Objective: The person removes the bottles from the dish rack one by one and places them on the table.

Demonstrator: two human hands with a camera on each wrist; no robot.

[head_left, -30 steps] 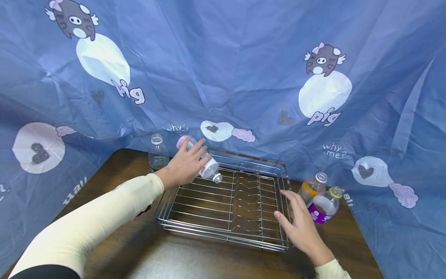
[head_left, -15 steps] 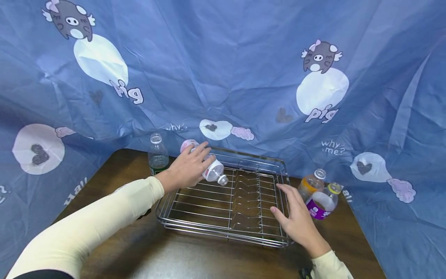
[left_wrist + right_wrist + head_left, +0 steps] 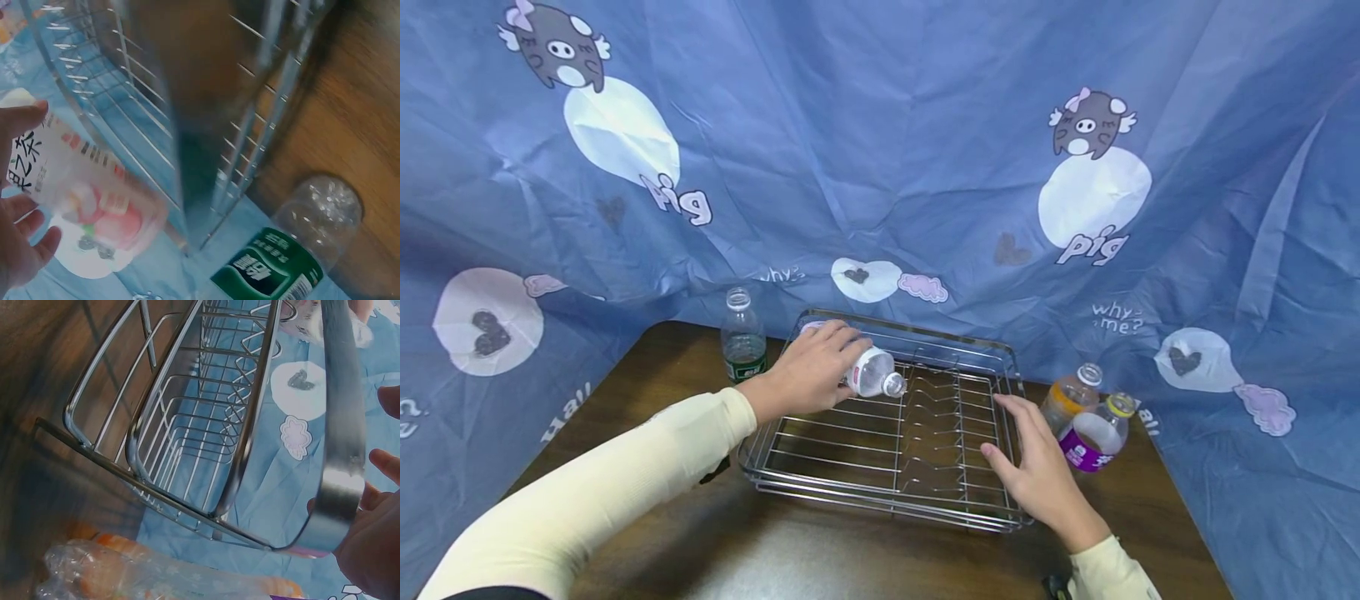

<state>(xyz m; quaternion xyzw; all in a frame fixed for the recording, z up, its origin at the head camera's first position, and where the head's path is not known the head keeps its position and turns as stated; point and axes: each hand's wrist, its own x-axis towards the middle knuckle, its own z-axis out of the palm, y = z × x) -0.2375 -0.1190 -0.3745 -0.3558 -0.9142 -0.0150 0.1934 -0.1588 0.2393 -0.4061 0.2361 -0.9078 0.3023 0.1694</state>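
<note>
In the head view my left hand (image 3: pixel 808 367) grips a clear plastic bottle (image 3: pixel 874 372) over the left part of a wire dish rack (image 3: pixel 880 502). The bottle lies nearly level, its uncapped neck pointing right. Pink peaches and black characters show on the bottle's label (image 3: pixel 112 206) in the left wrist view, the thumb laid across it. My right hand (image 3: pixel 1041 479) is at the rack's right end, fingers spread and holding nothing. In the right wrist view its fingertips appear beside the rack's flat metal band (image 3: pixel 342 425).
A green-labelled bottle (image 3: pixel 743 346) stands left of the rack. Close to its right end stand a bottle with an orange label (image 3: pixel 1067 402) and another with a purple label (image 3: pixel 1084 452). Blue printed cloth (image 3: pixel 880 167) hangs behind the wooden table (image 3: pixel 790 550).
My left hand has shifted slightly right and lower, tilting the bottle from steeply neck-down to nearly level. The right hand has barely moved.
</note>
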